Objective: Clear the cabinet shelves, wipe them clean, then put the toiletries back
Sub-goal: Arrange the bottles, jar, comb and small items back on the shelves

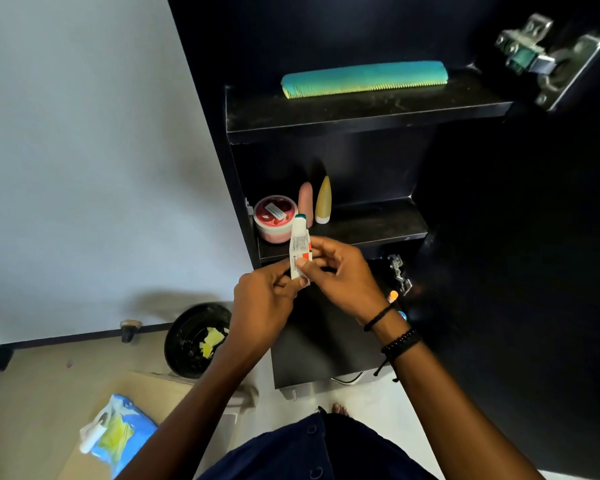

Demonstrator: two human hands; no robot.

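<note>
A small white tube (299, 242) with a teal cap stands upright in front of the black cabinet's lower shelf (378, 226). My left hand (262, 299) and my right hand (340, 275) both pinch its lower end. On the lower shelf sit a round red-lidded jar (274, 216), a pink tube (305, 200) and a yellow tube (323, 200), both upright. A teal comb (364, 79) lies along the upper shelf (361, 112).
The open cabinet door (534, 237) with metal hinges (548, 57) is at the right. On the floor at the left are a black bin (191, 341) with yellow scraps, and a cardboard surface (146, 393) carrying a blue-and-yellow packet (118, 434) and a white tube.
</note>
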